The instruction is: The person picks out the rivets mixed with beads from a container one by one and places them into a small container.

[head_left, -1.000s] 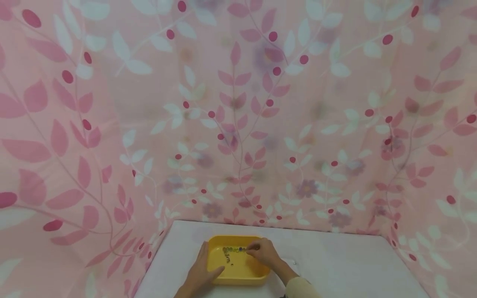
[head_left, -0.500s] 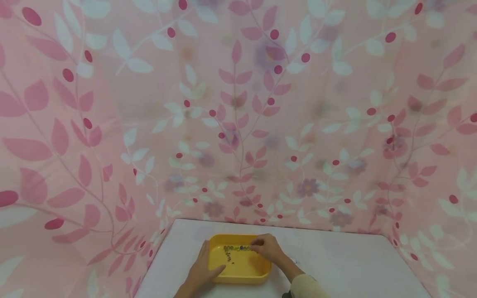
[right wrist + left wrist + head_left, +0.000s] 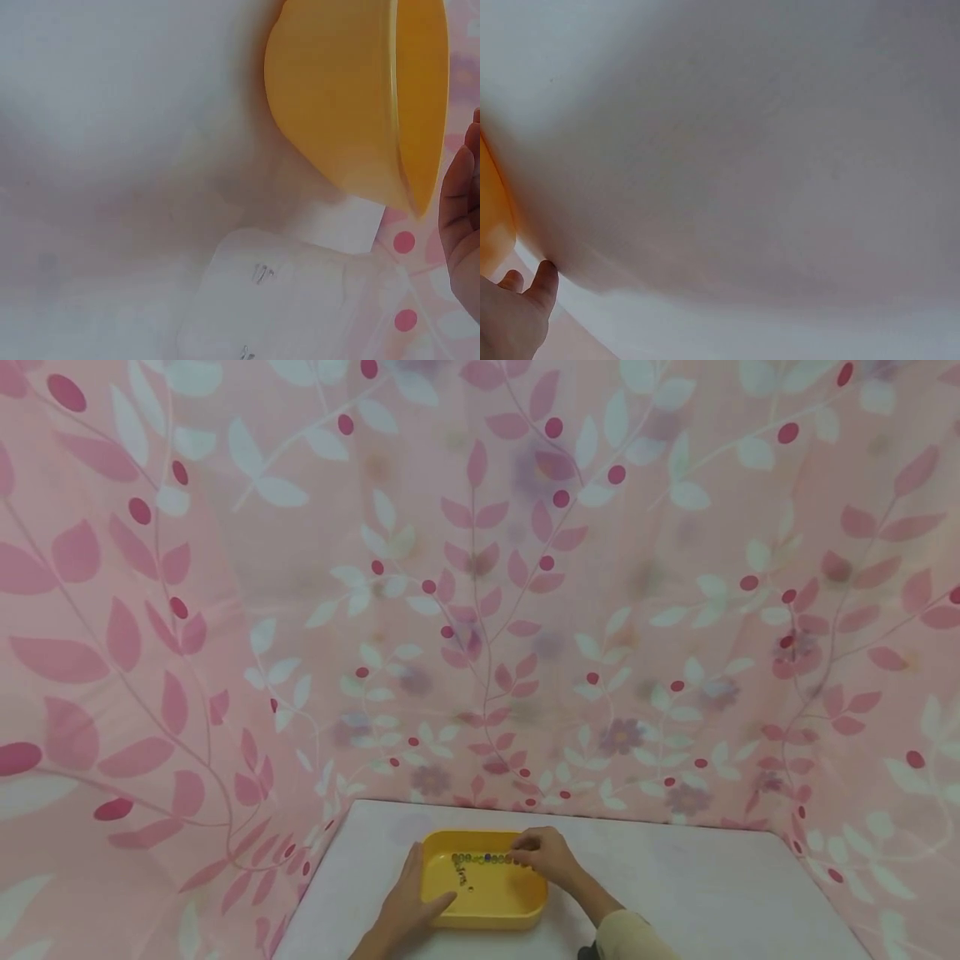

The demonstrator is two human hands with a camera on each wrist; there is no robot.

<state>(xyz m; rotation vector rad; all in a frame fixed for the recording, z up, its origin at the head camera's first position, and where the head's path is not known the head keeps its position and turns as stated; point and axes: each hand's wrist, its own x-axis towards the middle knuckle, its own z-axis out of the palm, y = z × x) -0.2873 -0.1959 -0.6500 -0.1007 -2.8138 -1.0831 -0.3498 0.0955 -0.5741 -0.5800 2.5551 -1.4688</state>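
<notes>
Two hands at a yellow tray point(image 3: 491, 914) on a white table point(image 3: 697, 893), seen from the head view. Left hand point(image 3: 408, 902) laid flat against the tray's left side, fingers straight, thumb over the near-left rim. Right hand point(image 3: 546, 853) at the tray's far-right corner, fingers curled and bunched at the end of a row of small coloured beads point(image 3: 480, 859) strung along the far inner wall; looks like a pinch on the last bead, too small to be sure. More tiny beads loose on the tray floor, left of centre. Cream sleeve point(image 3: 630, 942) on the right forearm. Pink leaf-print cloth point(image 3: 480, 568) hung behind and to both sides.

Left wrist view: mostly blurred white table surface point(image 3: 765, 150); a sliver of the yellow tray point(image 3: 493, 217) at the left edge; fingertips point(image 3: 546, 279) of the left hand at lower left, straight.

Right wrist view: tray's outer wall point(image 3: 337, 97) and rim close up, standing on the white table; clear plastic bag point(image 3: 292, 300) lying just beside it; edge of the right hand's fingers point(image 3: 461, 202) at the right border, grip not visible here.
</notes>
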